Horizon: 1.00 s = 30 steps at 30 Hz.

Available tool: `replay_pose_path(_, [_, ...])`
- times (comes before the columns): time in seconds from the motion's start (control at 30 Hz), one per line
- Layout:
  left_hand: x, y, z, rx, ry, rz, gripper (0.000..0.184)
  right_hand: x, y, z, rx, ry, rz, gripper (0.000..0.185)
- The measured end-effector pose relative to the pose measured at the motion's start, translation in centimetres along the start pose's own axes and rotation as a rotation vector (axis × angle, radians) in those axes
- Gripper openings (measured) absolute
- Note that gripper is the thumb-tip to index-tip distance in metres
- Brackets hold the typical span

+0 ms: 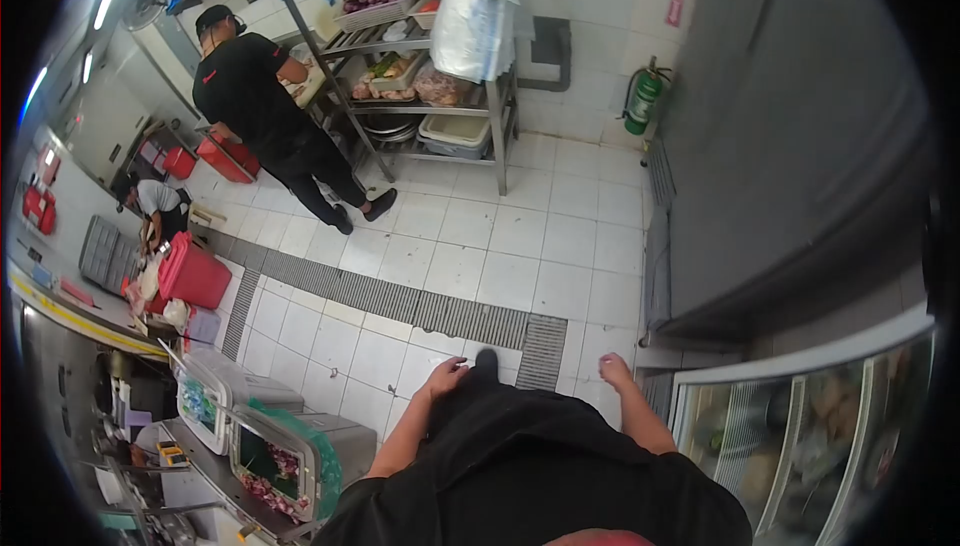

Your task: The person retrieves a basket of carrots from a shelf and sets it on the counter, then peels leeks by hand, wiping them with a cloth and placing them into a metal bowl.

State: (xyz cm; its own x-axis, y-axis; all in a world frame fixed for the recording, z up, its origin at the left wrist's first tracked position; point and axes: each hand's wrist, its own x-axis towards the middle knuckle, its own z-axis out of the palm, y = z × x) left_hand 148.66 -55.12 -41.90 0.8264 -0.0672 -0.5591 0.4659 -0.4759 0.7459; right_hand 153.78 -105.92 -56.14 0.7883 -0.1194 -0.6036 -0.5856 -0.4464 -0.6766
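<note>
At lower left, a lined bin (350,434) is standing apart from the left hand; it is probably handling heavy and stiff, its green liner (325,449) soft and slippery, the rim offering a hold. The left hand (447,377) is showing nothing held; its closure cannot be told. White tiles (512,229) are leaving open room ahead. The right hand (615,370), likewise showing nothing, closure unclear, is hanging near the hard edge of a glass cabinet (800,354).
</note>
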Motion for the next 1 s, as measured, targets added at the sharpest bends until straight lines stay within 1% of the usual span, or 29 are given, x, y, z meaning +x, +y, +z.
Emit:
replay_pose_path(0.03, [1.7, -1.3, -1.0, -0.084, 0.06, -0.066, 0.05, 0.2, -5.1, 0.8, 0.06, -0.088, 0.078, 0.022])
replay_pose_path(0.07, [2.8, -3.1, -1.9, -0.093, 0.124, -0.109, 0.051, 1.4, -7.2, 1.7, 0.054, -0.09, 0.075, 0.022])
replay_pose_path(0.13, [6.1, -10.4, -2.6, 0.18, 0.274, -0.15, 0.046, 4.6, -10.6, 3.5, -0.21, -0.142, -0.319, 0.02])
replay_pose_path(0.17, [8.1, -15.6, -3.6, 0.55, 0.091, 0.011, 0.04, 5.9, -12.1, 3.4, -0.21, -0.134, -0.322, 0.02])
replay_pose_path(0.2, [6.6, -16.4, -5.7, 0.236, -0.252, -0.068, 0.037, 6.6, -13.0, 2.7, -0.329, -0.203, -0.299, 0.021])
replay_pose_path(0.23, [7.5, -15.4, -8.5, -0.076, -0.591, -0.143, 0.034, 7.9, -13.5, 1.9, -0.443, -0.266, -0.274, 0.024])
replay_pose_path(0.27, [10.6, -15.8, -11.3, -0.055, -0.606, -0.136, 0.034, 9.2, -11.0, 1.8, -0.33, -0.148, -0.245, 0.023])
replay_pose_path(0.3, [10.1, -15.7, -11.8, 0.061, -0.467, -0.096, 0.034, 10.5, -8.3, 1.0, -0.216, -0.029, -0.21, 0.023])
replay_pose_path(0.37, [11.4, -14.8, -12.4, 0.256, -0.196, -0.013, 0.032, 11.5, -7.3, -3.3, -0.632, -0.339, -0.199, 0.018])
replay_pose_path(0.4, [13.3, -13.3, -13.6, 0.34, -0.046, 0.036, 0.031, 10.6, -8.4, -5.2, -0.743, -0.342, -0.33, 0.018])
replay_pose_path(0.43, [17.5, -11.7, -14.5, 0.036, -0.177, -0.116, 0.031, 9.8, -9.6, -6.7, -0.852, -0.345, -0.468, 0.017])
replay_pose_path(0.47, [22.4, -10.1, -16.1, -0.26, -0.306, -0.276, 0.031, 10.0, -9.8, -6.9, -0.472, -0.225, -0.213, 0.017])
replay_pose_path(0.5, [27.5, -9.0, -17.4, 0.488, -0.307, -0.15, 0.034, 10.0, -9.3, -6.6, -0.081, -0.11, 0.045, 0.017])
replay_pose_path(0.53, [30.8, -6.5, -19.4, 0.966, -0.368, 0.189, 0.038, 12.1, -8.0, -6.8, 0.093, -0.072, 0.284, 0.018])
replay_pose_path(0.57, [34.5, -7.1, -20.9, 1.033, -0.178, 0.444, 0.045, 13.9, -6.9, -5.7, 0.27, -0.038, 0.526, 0.02])
replay_pose_path(0.6, [36.7, -5.2, -21.4, 0.492, 0.136, 0.099, 0.046, 13.3, -10.8, -4.8, 0.335, 0.025, 0.604, 0.02])
replay_pose_path(0.63, [38.4, -1.0, -23.5, 0.332, 0.141, -0.082, 0.044, 13.5, -15.0, -5.0, 0.393, 0.091, 0.682, 0.021])
replay_pose_path(0.7, [42.6, 3.6, -26.2, 0.057, 0.193, -0.091, 0.046, 18.4, -16.6, -4.5, 0.41, 0.003, 0.792, 0.024])
replay_pose_path(0.77, [45.0, 7.0, -28.0, -0.114, 0.257, -0.028, 0.041, 24.2, -20.1, -4.9, 0.386, -0.053, 0.66, 0.027])
replay_pose_path(0.8, [45.7, 8.1, -28.6, -0.21, 0.267, -0.012, 0.045, 27.4, -23.1, -5.5, 0.371, -0.041, 0.607, 0.03])
replay_pose_path(0.83, [46.1, 9.2, -28.9, -0.205, 0.268, -0.011, 0.045, 31.0, -26.4, -6.1, 0.359, -0.028, 0.553, 0.033])
replay_pose_path(0.87, [45.8, 10.2, -29.0, -0.305, 0.206, -0.063, 0.047, 34.9, -29.6, -6.7, 0.401, 0.008, 0.497, 0.039])
replay_pose_path(0.9, [45.9, 11.5, -29.1, -0.404, 0.144, -0.112, 0.049, 38.3, -33.3, -7.4, 0.41, 0.063, 0.412, 0.04])
replay_pose_path(0.97, [45.2, 14.3, -28.1, -0.468, 0.046, -0.192, 0.048, 43.7, -42.0, -9.8, 0.542, 0.082, 0.246, 0.044])
replay_pose_path(1.0, [45.1, 15.8, -27.3, -0.503, -0.004, -0.221, 0.051, 46.3, -46.6, -11.1, 0.602, 0.087, 0.162, 0.045])
